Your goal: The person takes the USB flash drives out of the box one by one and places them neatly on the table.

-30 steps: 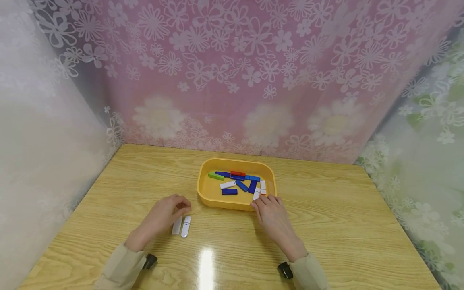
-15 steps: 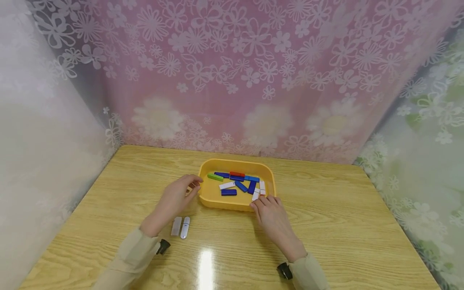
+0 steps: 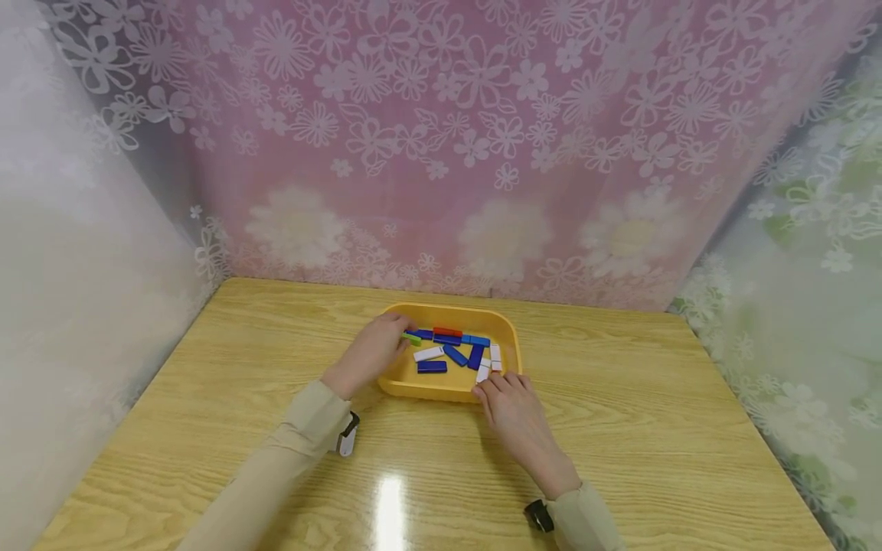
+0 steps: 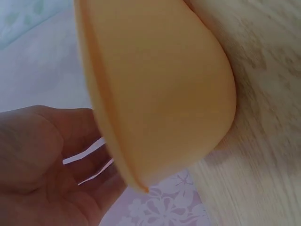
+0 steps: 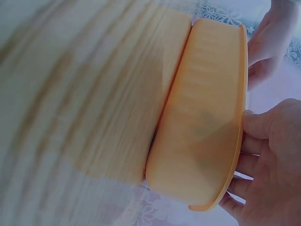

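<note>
A yellow plastic tray stands on the table, holding several small sticks that look like USB flash drives. My left hand reaches over the tray's left end, its fingertips at a green stick and partly hiding it. In the left wrist view its fingers stretch behind the rim. At the front right corner my right hand holds the tray's rim; in the right wrist view the thumb is at the edge and the fingertips are hidden behind it. A white stick lies close to those fingers.
A whitish, rounded flash drive lies on the wooden table, partly covered by the left wrist's black camera. In the tray are also blue sticks and a red one. Flowered curtains hang round the table.
My left hand has moved from above the sticks on the table, up and right, over the tray's left rim to the green stick. The right hand stays at the tray's corner.
</note>
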### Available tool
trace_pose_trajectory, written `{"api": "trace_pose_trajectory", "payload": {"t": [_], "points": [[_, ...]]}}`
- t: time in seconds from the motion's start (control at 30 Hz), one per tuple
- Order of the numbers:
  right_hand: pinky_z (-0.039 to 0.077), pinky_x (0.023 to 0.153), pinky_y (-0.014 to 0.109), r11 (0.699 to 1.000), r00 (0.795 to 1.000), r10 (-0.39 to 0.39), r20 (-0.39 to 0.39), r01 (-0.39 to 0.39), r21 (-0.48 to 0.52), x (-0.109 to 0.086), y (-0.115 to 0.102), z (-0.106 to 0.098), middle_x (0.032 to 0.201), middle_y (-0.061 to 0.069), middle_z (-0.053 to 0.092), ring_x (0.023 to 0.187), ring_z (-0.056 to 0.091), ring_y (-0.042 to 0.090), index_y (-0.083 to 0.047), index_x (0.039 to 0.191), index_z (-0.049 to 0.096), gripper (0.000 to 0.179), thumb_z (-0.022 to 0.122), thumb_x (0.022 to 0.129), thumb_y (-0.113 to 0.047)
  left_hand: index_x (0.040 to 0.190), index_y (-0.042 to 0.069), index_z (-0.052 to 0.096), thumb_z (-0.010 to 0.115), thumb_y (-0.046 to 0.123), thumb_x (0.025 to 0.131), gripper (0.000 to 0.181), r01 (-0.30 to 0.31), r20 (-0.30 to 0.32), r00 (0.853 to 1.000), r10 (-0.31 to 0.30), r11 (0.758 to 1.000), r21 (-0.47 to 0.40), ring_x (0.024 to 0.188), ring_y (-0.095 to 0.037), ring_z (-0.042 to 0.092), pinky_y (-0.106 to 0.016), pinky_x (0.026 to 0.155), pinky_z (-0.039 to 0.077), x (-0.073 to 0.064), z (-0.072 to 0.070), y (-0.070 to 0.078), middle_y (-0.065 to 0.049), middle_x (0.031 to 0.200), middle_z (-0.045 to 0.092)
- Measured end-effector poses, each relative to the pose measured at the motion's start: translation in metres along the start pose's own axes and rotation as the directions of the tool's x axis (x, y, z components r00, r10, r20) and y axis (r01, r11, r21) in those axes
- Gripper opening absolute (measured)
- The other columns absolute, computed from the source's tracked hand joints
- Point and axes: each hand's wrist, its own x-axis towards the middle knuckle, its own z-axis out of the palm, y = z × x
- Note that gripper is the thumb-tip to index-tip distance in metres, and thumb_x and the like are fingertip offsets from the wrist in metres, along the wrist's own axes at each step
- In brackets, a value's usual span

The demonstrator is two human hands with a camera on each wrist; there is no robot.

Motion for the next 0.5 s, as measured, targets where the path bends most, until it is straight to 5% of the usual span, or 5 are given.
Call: {"api": "trace_pose_trajectory", "payload": {"t": [0.2, 0.5], "points": [[0.047, 0.092, 0.048, 1.0, 1.0, 0.005, 0.012, -0.005, 0.02, -0.001, 0.001, 0.002, 0.095, 0.004, 0.069, 0.088, 0.06, 0.026, -0.008, 0.095, 0.072, 0.019, 0.06, 0.103, -0.02, 0.116, 0.001, 0.07, 0.069, 0.004, 0.095, 0.021, 0.001, 0.074, 0.997, -0.004, 0.999, 0.052, 0.105, -0.032, 0.065, -0.042, 0.093, 0.054, 0.016, 0.018, -0.005, -0.013, 0.111, 0.068], [0.047, 0.09, 0.046, 1.0, 1.0, -0.002, -0.017, 0.003, 0.019, -0.001, 0.003, 0.002, 0.09, 0.002, 0.067, 0.087, 0.059, 0.025, -0.009, 0.092, 0.07, 0.017, 0.061, 0.102, -0.018, 0.1, 0.005, 0.071, 0.07, 0.0, 0.093, 0.009, -0.001, 0.097, 0.995, -0.016, 0.984, 0.179, 0.097, -0.028, 0.064, -0.04, 0.085, 0.055, 0.031, 0.032, -0.01, -0.01, 0.102, 0.068]]}}
